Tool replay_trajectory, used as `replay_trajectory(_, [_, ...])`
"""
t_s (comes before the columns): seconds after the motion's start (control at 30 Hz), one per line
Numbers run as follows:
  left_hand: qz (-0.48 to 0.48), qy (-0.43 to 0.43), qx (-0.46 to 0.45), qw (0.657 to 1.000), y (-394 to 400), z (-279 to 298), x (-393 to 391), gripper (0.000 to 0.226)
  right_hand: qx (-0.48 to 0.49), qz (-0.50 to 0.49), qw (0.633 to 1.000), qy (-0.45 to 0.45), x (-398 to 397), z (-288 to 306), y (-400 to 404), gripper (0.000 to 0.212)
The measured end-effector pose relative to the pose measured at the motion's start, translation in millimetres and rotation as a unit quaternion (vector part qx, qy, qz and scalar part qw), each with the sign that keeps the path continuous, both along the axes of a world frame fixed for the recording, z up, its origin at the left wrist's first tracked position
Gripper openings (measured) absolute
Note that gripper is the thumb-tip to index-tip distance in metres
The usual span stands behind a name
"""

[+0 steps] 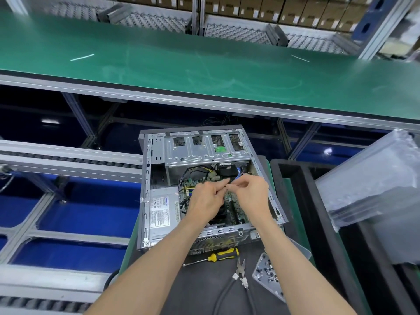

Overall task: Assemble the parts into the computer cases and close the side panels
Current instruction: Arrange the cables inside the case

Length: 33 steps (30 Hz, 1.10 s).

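Note:
An open grey computer case [145,178] lies on its side on the work mat, side panel off. Inside I see a silver power supply [162,212] at the lower left, a drive cage [204,146] at the far end and a green motherboard [234,208] with bundled wires. Over the motherboard, my left hand [204,201] and my right hand [252,194] meet, fingertips pinching a thin black cable [230,180] between them. The cable's far end runs toward a black block [227,170] under the cage.
A yellow-and-black screwdriver [218,256], cutting pliers [240,268] and a clear tray of screws [267,272] lie on the dark mat near me. Stacked clear plastic bags [375,183] sit at right on black trays. A green conveyor belt [204,64] runs behind; roller rails [68,155] at left.

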<state>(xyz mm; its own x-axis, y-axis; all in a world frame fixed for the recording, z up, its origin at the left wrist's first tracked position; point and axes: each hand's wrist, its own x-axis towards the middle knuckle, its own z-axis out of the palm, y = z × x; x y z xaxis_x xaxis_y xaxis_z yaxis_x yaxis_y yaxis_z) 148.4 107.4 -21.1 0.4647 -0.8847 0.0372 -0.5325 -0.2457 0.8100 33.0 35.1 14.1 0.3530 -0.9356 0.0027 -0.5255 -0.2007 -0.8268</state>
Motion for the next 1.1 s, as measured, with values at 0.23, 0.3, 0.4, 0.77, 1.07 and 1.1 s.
replay_trajectory(0.23, [-0.002,0.011,-0.046,0.999,1,1,-1,0.019,-0.004,0.033,0.999,-0.003,-7,4,4,0.012])
replay_trajectory(0.3, [-0.002,-0.004,-0.039,0.999,0,1,-2,0.018,-0.048,0.043,0.997,0.032,-7,7,6,0.013])
replay_trajectory(0.4, [0.007,-0.015,-0.017,1.0,1,3,-2,0.019,-0.088,0.059,0.993,0.056,-9,16,10,0.014])
replay_trajectory(0.77, [0.019,-0.016,0.008,1.0,-1,3,-1,0.024,-0.148,0.053,0.987,-0.021,-24,46,13,0.012])
replay_trajectory(1.07, [0.018,-0.022,-0.014,0.999,-1,2,-4,0.023,-0.089,0.052,0.993,0.056,-58,19,17,0.007])
replay_trajectory(1.1, [0.017,-0.025,-0.013,0.999,-2,1,-4,0.022,-0.086,0.05,0.993,0.06,-61,17,18,0.007])
